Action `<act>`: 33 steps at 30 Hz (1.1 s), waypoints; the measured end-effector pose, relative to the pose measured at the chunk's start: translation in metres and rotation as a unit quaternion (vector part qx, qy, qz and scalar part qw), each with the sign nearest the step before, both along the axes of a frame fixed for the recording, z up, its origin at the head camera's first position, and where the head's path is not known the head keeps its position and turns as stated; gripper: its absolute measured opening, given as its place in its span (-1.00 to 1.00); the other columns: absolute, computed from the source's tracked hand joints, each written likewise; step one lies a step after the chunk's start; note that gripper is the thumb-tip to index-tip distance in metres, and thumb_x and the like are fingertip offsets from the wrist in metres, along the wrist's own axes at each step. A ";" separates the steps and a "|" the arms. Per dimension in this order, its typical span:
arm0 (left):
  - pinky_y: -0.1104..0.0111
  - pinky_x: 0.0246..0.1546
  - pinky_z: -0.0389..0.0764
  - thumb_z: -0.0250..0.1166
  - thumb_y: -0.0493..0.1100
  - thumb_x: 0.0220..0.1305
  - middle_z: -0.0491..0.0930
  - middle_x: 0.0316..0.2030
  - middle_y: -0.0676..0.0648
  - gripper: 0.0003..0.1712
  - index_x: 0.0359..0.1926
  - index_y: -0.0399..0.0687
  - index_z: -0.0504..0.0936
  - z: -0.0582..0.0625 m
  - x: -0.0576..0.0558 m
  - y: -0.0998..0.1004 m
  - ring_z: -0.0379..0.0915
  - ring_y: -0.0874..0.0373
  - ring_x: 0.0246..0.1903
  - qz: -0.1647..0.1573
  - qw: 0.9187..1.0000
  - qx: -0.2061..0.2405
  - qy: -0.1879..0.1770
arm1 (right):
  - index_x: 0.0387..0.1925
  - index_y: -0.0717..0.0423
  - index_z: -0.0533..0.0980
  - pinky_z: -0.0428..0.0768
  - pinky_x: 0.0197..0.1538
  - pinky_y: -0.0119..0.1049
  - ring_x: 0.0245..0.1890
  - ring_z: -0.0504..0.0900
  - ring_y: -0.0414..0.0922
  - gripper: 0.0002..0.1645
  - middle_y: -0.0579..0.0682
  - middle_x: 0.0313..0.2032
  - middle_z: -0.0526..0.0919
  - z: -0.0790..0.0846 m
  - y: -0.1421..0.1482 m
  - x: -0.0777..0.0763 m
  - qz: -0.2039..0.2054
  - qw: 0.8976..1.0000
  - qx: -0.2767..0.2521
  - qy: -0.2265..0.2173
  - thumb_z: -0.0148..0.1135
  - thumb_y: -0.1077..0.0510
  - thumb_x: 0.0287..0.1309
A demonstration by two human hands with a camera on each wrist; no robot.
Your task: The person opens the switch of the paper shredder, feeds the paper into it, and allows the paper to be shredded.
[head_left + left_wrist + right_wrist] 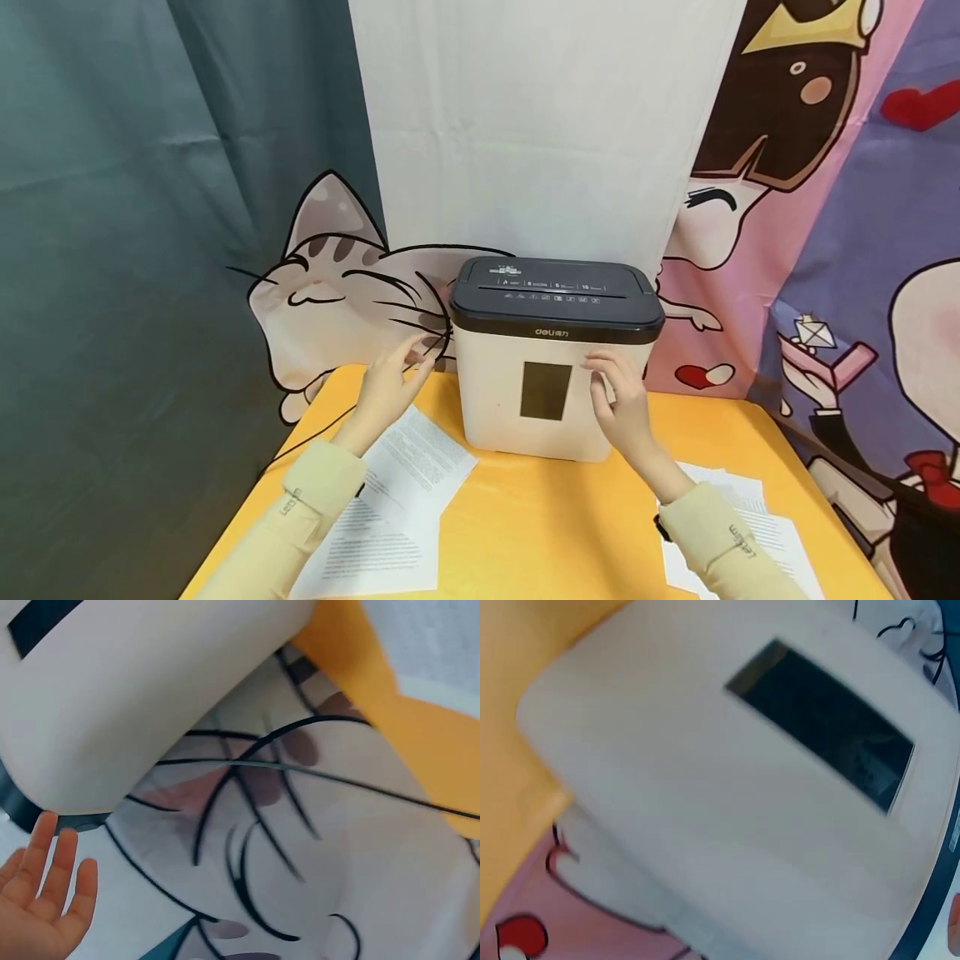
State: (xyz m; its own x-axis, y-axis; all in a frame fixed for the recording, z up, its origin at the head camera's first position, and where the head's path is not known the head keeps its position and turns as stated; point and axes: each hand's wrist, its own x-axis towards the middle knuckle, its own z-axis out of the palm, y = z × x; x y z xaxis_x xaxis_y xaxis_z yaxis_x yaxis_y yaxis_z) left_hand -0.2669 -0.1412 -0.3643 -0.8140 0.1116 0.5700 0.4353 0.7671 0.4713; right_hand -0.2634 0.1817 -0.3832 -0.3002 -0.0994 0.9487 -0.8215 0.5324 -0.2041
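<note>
Left hand [390, 387] and right hand [624, 410] are held empty, relaxed, near a shredder [555, 352]. Papers [386, 554] are partly hidden by sleeves [303, 512], tabletop [543, 525] exposed between.

Office-like setup: shredder [491, 396], printed sheets [382, 550], cartoon backdrop [525, 142].

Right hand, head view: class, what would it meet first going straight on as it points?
The right hand would probably meet the shredder first, at its front or dark lid; depth is unclear.

Cartoon-printed backdrop [525, 150] behind a yellow table [540, 525].
</note>
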 end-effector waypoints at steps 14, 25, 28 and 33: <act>0.35 -0.42 0.43 0.21 -0.04 0.29 0.67 -0.34 -0.04 -0.63 0.04 -0.14 0.59 -0.051 0.028 -0.036 0.50 0.12 -0.42 0.031 0.998 -0.016 -0.050 | -0.34 0.34 0.54 0.27 -0.49 -0.60 -0.53 0.30 -0.22 -0.74 0.07 -0.53 0.42 -0.025 -0.059 0.044 0.053 0.975 -0.032 -0.211 0.06 0.63 -0.01; 0.33 -0.41 0.47 0.30 -0.16 0.18 0.61 -0.47 0.01 -0.71 -0.10 -0.20 0.64 -0.100 0.040 -0.063 0.53 0.08 -0.41 0.066 0.990 -0.032 -0.118 | -0.28 0.13 0.55 0.42 -0.45 -0.48 -0.47 0.42 -0.32 -0.83 -0.08 -0.43 0.56 -0.095 -0.083 0.045 0.066 0.898 -0.064 -0.429 0.14 0.41 0.15; 0.34 -0.43 0.46 0.31 -0.16 0.17 0.61 -0.47 0.00 -0.72 -0.12 -0.20 0.64 -0.111 0.045 -0.069 0.52 0.10 -0.42 0.079 0.986 -0.040 -0.143 | -0.26 0.13 0.54 0.46 -0.41 -0.49 -0.43 0.47 -0.30 -0.86 -0.01 -0.38 0.60 -0.108 -0.090 0.048 0.097 0.877 -0.072 -0.466 0.15 0.37 0.17; 0.35 -0.48 0.45 0.31 -0.14 0.16 0.61 -0.46 0.00 -0.70 -0.12 -0.21 0.64 -0.127 0.055 -0.084 0.51 0.17 -0.45 0.097 0.975 -0.049 -0.193 | -0.18 0.31 0.49 0.50 -0.39 -0.51 -0.43 0.45 -0.33 -0.85 0.15 -0.32 0.58 -0.127 -0.102 0.056 0.152 0.830 -0.073 -0.532 0.11 0.35 0.20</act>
State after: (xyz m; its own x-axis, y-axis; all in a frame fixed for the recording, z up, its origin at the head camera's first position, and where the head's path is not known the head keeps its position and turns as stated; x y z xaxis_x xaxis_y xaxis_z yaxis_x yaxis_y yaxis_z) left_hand -0.2121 -0.2248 -0.4910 -0.9772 -0.0283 0.2105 0.0810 0.8666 0.4924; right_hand -0.2079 0.0802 -0.5103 -0.9574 -0.2319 0.1719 -0.2276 0.2397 -0.9438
